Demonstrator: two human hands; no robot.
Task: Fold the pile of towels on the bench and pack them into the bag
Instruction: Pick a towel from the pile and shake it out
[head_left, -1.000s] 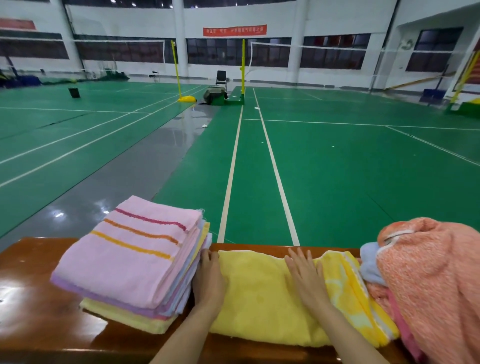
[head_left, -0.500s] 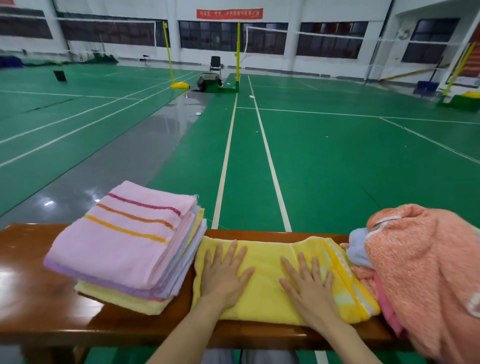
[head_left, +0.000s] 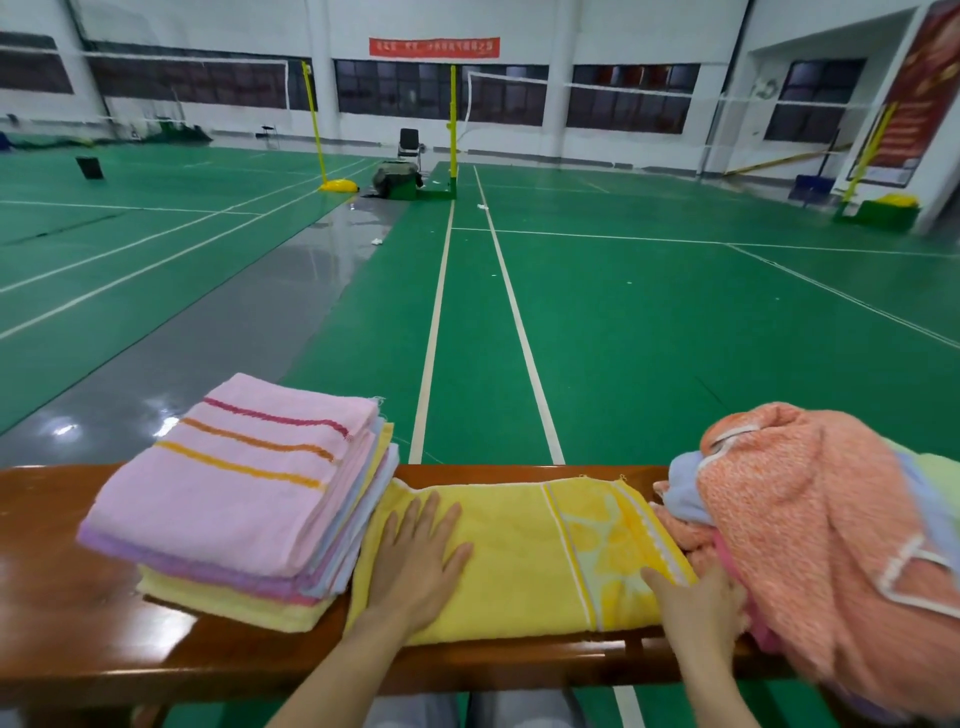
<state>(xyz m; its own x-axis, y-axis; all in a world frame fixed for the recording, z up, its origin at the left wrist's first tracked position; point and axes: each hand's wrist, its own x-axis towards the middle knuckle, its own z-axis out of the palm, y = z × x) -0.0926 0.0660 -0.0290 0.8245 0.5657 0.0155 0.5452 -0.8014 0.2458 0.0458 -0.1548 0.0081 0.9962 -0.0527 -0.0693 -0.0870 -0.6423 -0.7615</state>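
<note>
**Yellow towel flat on the bench under both hands**

The yellow towel (head_left: 519, 561) lay folded in a long strip across the middle of the bench (head_left: 52, 597). Its patterned band sat toward the right end. The left hand (head_left: 415, 561) pressed flat on its left part, fingers straight and slightly spread. The right hand (head_left: 696, 597) rested on the near right corner, one finger lying along the band. The rest of its fingers were hidden against the pile, so whether it gripped the cloth could not be told.

The towel's left end touched the stack (head_left: 234, 499) of folded towels, topped by a pink one with three stripes. Its right end met the loose pile (head_left: 831, 545), where an orange towel lay uppermost. The near edge ran just inside the bench's near edge, and the far edge stopped just short of the far one. Bare wood showed left of the stack.

Beyond the bench spread a green court (head_left: 649, 338) with white lines. A red banner (head_left: 434, 47) hung on the far wall and a red poster (head_left: 914, 88) on the right. The writing on both was too blurred to read.
</note>
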